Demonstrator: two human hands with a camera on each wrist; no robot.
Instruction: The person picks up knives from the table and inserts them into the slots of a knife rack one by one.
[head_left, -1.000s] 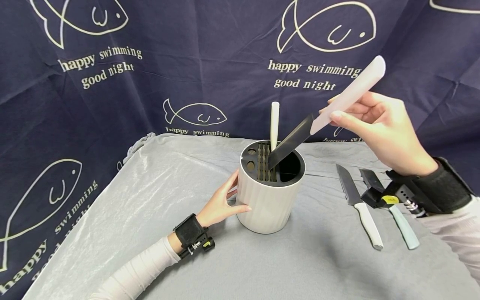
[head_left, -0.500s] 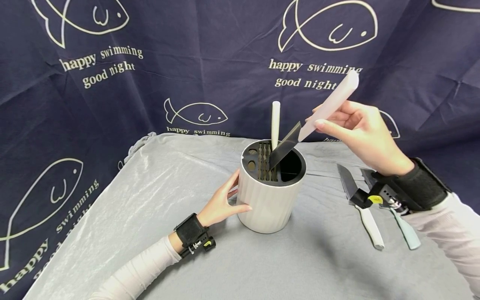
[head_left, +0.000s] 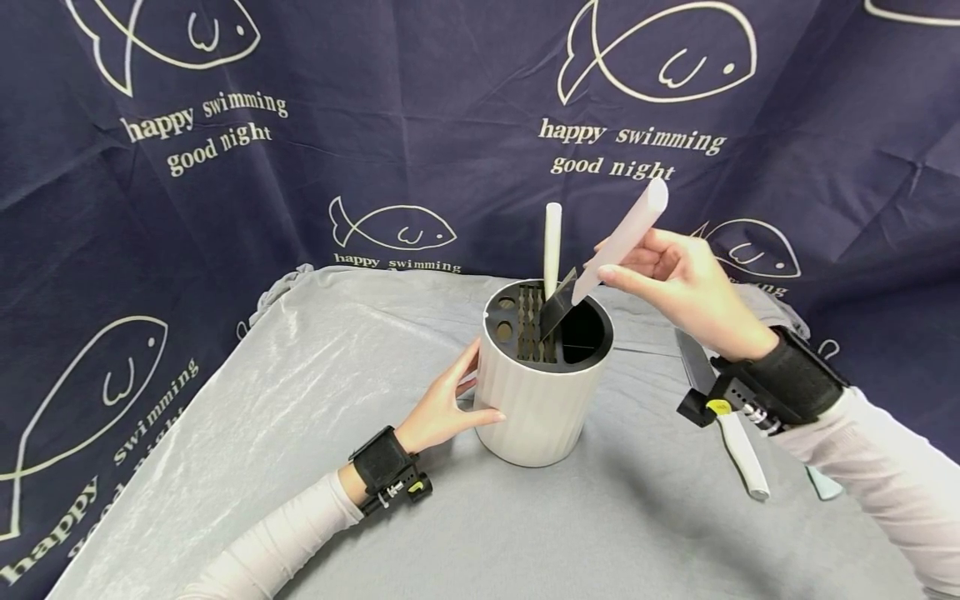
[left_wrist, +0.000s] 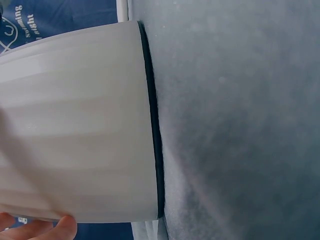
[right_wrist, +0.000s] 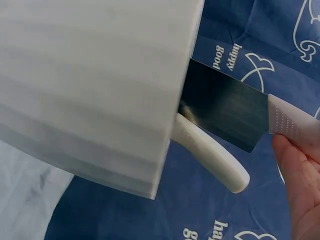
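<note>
A ribbed white knife block [head_left: 528, 417] stands upright on the cloth, its black top carrying wavy slots, two round holes and a larger opening. My left hand [head_left: 442, 408] holds its left side, thumb on the front and fingers round behind. Above the top, my right hand [head_left: 675, 279] pinches a knife with a pale pink handle [head_left: 626, 233]. That knife's wide dark blade [right_wrist: 225, 105] slants down, its lower part inside the slots. Behind it a white-handled knife [head_left: 552, 242] stands upright in the block, blade hidden.
At right on the grey cloth [head_left: 360, 350] lies a white-handled knife [head_left: 742, 458], partly under my right wrist. Beside it shows the end of a light-green handle [head_left: 823, 483], the rest covered by my forearm. A navy printed curtain [head_left: 450, 125] hangs behind.
My right hand has moved left and down with the pink-handled knife, and its blade has sunk deeper into the slots. My left hand and the block have stayed put.
</note>
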